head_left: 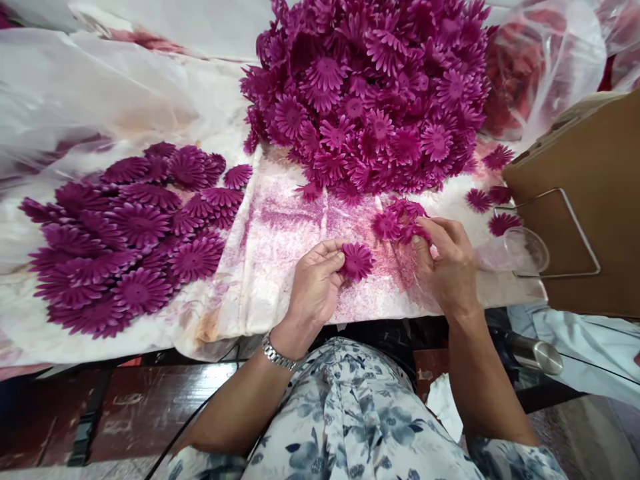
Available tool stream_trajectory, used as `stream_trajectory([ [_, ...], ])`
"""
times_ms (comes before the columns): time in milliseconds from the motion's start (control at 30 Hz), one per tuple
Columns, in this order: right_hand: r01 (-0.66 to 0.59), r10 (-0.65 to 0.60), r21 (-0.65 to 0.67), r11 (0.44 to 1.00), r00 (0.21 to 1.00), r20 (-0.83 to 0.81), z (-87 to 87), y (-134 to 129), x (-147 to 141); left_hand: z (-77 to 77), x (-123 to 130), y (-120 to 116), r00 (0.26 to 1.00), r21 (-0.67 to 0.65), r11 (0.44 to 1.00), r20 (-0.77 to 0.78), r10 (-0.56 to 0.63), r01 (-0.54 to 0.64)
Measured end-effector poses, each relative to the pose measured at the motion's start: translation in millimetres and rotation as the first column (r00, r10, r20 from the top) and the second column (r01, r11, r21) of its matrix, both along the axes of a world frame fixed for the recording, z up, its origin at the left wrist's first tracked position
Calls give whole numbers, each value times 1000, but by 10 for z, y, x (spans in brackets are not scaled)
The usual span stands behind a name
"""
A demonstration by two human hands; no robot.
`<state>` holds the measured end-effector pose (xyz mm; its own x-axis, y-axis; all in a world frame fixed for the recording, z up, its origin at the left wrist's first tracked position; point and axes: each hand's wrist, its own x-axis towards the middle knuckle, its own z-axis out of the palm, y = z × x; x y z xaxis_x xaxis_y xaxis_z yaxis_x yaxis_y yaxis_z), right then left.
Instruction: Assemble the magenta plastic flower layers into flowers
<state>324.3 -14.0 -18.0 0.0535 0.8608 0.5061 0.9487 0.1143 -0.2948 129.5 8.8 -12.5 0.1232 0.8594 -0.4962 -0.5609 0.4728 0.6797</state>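
Left hand (316, 283) first: we see it w/ fingers curled narrow, thumb and fingertips pinching one magenta fabric flower (357, 261) by its left edge, flower face-up just above the stained cloth (280, 233). A metal wristwatch (278, 354) sits on that wrist, nearer us than the flower. Right hand (449, 263) is just right of the held flower, fingers bent down and closed on a small clump of flowers (400, 223) that lies on the cloth, touching it; we can't tell how many pieces are in the grip.

Nearer us than the held flower: a blue-floral garment (360, 413) over the lap, and a dark wooden bench edge (150, 407) below-left.

Left of the held flower, well apart, we see flat-laid purple flowers (130, 233) spread in overlapping rows on the cloth. Right of it, past the right hand, a clear plastic cup (526, 250) lies near a wire frame (555, 233) against a cardboard box (590, 200).

Beyond the held flower, farther up the cloth, a big heap of magenta flowers (370, 93). Far right of the heap, clear plastic bags (540, 67) w/ reddish stuff inside.
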Motion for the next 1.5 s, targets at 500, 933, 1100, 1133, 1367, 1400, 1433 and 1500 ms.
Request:
stream_trajectory([
  [500,-329,318,-56,943,936,-149,139,-68,-699,-7,4,-108,993,11,1000,120,22,-24],
  [933,-419,409,8,908,882,-234,108,-23,-701,-25,-63,-165,953,19,999,302,-37,33],
  [1100,-393,396,52,918,900,-182,95,-25,-746,-27,-70,-200,963,33,999,267,-45,38],
  [1133,-390,395,63,919,903,-169,91,-20,-753,-24,-69,-207,964,42,999,261,-44,34],
  [1367,-377,405,175,910,896,-179,21,24,-790,15,-55,-248,979,102,995,203,-29,8],
  [1400,-370,403,186,910,896,-189,18,19,-799,14,-50,-249,981,98,995,193,-25,6],
  [1433,-363,400,194,911,893,-207,19,14,-807,11,-43,-249,983,95,996,182,-19,2],
  [1500,-354,391,174,919,875,-285,33,13,-801,1,-26,-244,987,94,996,160,-9,-7],
])
